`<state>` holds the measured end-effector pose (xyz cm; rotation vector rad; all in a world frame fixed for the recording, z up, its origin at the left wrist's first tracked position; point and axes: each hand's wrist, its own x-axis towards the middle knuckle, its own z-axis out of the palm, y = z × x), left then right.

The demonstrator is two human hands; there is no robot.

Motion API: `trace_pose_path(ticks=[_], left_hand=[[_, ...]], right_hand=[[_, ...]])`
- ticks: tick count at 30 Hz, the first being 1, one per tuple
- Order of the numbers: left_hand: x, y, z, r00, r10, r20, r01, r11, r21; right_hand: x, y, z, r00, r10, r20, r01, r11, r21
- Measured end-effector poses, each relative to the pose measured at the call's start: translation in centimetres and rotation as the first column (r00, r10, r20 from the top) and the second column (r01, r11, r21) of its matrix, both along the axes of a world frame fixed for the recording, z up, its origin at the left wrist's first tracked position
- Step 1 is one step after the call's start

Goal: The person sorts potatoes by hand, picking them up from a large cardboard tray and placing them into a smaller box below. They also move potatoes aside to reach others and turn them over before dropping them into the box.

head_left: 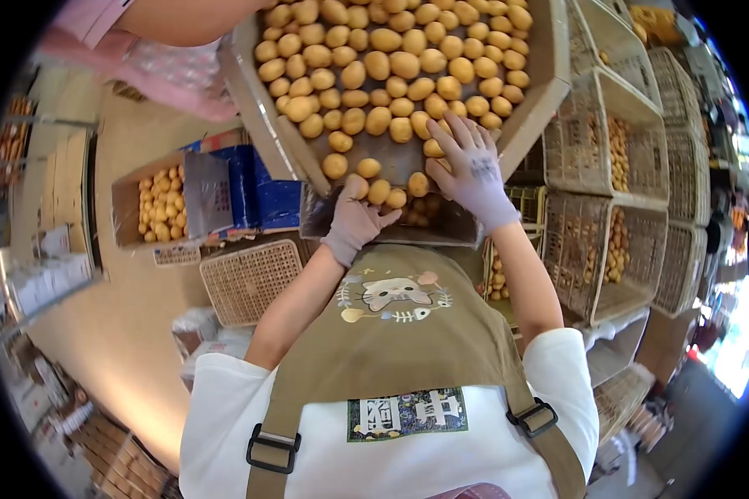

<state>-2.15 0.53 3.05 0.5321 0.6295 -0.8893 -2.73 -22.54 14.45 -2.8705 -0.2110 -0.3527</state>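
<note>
A big tray [549, 75] with cardboard walls holds several round yellow fruits [391, 62] and narrows to an outlet at its near end. My right hand [473, 166], in a pale grey glove, lies flat with fingers spread on the fruits at that outlet. My left hand [354, 223], also gloved, is curled around a yellow fruit [358, 187] at the outlet's lip. Under the outlet sits a clear container [324, 218] with a few fruits inside. My green apron fills the lower view.
Woven baskets [607, 233] with yellow fruits stand stacked at the right. A cardboard box of fruits [160, 204] and blue crates [262, 195] sit at the left, with an empty basket [250, 281] below. Another person's arm in a pink sleeve [100, 21] reaches in at the top left.
</note>
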Motion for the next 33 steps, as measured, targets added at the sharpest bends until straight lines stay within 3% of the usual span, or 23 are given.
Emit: trace_pose_path(ticks=[1, 3, 4, 5, 7, 8, 9, 10, 11, 13, 14, 15, 17, 18, 20, 21, 22, 23, 25, 27, 29, 33], left_hand=[[-0.2, 0.5, -0.2, 0.999, -0.04, 0.011, 0.039, 0.998, 0.042], [-0.1, 1.1, -0.3, 0.991, -0.133, 0.025, 0.129, 0.984, 0.125], [0.2, 1.2, -0.2, 0.994, -0.106, 0.016, 0.101, 0.98, 0.173], [0.5, 1.1, -0.3, 0.997, -0.079, 0.007, 0.076, 0.973, 0.218], [0.5, 0.9, 0.8, 1.0, 0.002, -0.015, 0.001, 0.972, 0.233], [0.8, 0.7, 1.5, 0.998, 0.053, -0.025, -0.046, 0.978, 0.205], [1.6, 0.4, 1.9, 0.994, 0.105, -0.028, -0.098, 0.98, 0.172], [1.8, 0.3, 0.1, 0.989, 0.123, -0.082, -0.097, 0.959, 0.267], [1.0, 0.2, -0.7, 0.974, 0.168, -0.15, -0.145, 0.978, 0.152], [1.3, -1.1, 2.1, 0.936, 0.218, -0.276, -0.246, 0.966, -0.074], [1.1, -1.6, 2.5, 0.973, 0.194, -0.122, -0.211, 0.966, -0.151], [1.2, -2.3, 2.1, 0.958, 0.229, -0.173, -0.254, 0.957, -0.141], [1.3, -2.4, 2.1, 0.953, 0.236, -0.192, -0.278, 0.931, -0.235], [1.4, -2.4, 2.7, 0.947, 0.242, -0.21, -0.284, 0.937, -0.205], [1.4, -2.0, 3.9, 0.935, 0.254, -0.249, -0.295, 0.944, -0.145], [1.2, -1.7, 3.5, 0.956, 0.244, -0.163, -0.274, 0.943, -0.19], [1.0, -1.3, 2.2, 0.97, 0.228, -0.078, -0.241, 0.94, -0.242], [1.0, -1.4, 0.8, 0.969, 0.237, -0.064, -0.245, 0.932, -0.266], [1.1, -1.5, -1.2, 0.969, 0.242, -0.052, -0.246, 0.915, -0.318], [1.4, -1.2, -0.2, 0.966, 0.232, -0.113, -0.256, 0.917, -0.306], [1.6, -1.1, 0.9, 0.966, 0.209, -0.15, -0.243, 0.932, -0.268], [1.8, -1.4, 2.1, 0.978, 0.134, -0.163, -0.169, 0.959, -0.229]], right_hand=[[1.2, 0.6, -0.9, 0.998, -0.026, -0.06, 0.021, 0.997, -0.071], [4.3, 0.2, -0.3, 0.821, -0.13, -0.556, 0.098, 0.991, -0.086], [5.8, 0.3, 0.2, 0.808, -0.19, -0.558, 0.322, 0.935, 0.147], [5.6, 0.6, -1.9, 0.947, -0.292, -0.136, 0.313, 0.934, 0.172], [4.6, 2.6, -3.6, 0.914, -0.152, -0.376, 0.1, 0.983, -0.154], [3.8, 2.9, -3.6, 0.878, -0.023, -0.477, 0.006, 0.999, -0.036], [3.7, 3.6, -0.8, 0.874, -0.038, -0.484, -0.062, 0.98, -0.189], [4.9, 2.6, -1.5, 0.849, -0.056, -0.526, 0.038, 0.998, -0.044], [6.2, 1.6, -2.5, 0.812, -0.063, -0.581, 0.149, 0.984, 0.101], [9.0, 1.7, -1.6, 0.972, -0.089, -0.217, 0.145, 0.956, 0.255], [10.6, 2.5, -0.9, 0.955, -0.142, -0.26, 0.198, 0.959, 0.205], [11.6, 3.4, -0.5, 0.932, -0.198, -0.303, 0.253, 0.955, 0.153], [13.6, 4.6, -0.8, 0.839, -0.286, -0.464, 0.257, 0.958, -0.126], [14.0, 4.9, -0.1, 0.775, -0.324, -0.543, 0.281, 0.946, -0.162], [13.2, 3.8, -0.3, 0.847, -0.223, -0.482, 0.319, 0.94, 0.125], [12.3, 2.8, -0.7, 0.879, -0.191, -0.438, 0.327, 0.908, 0.261], [10.6, 2.3, -0.6, 0.945, -0.163, -0.285, 0.303, 0.767, 0.566], [8.0, 0.9, 0.2, 0.91, -0.011, -0.414, 0.4, 0.287, 0.871], [1.5, -2.3, 1.3, 0.985, -0.019, -0.17, 0.166, -0.135, 0.977], [-5.9, -6.5, 1.2, 0.922, -0.339, -0.185, 0.068, -0.331, 0.941], [-15.1, -12.9, 0.7, 0.722, -0.648, -0.244, -0.06, -0.41, 0.91], [-33.5, -22.0, 3.8, 0.233, -0.97, -0.071, -0.332, -0.148, 0.932]])
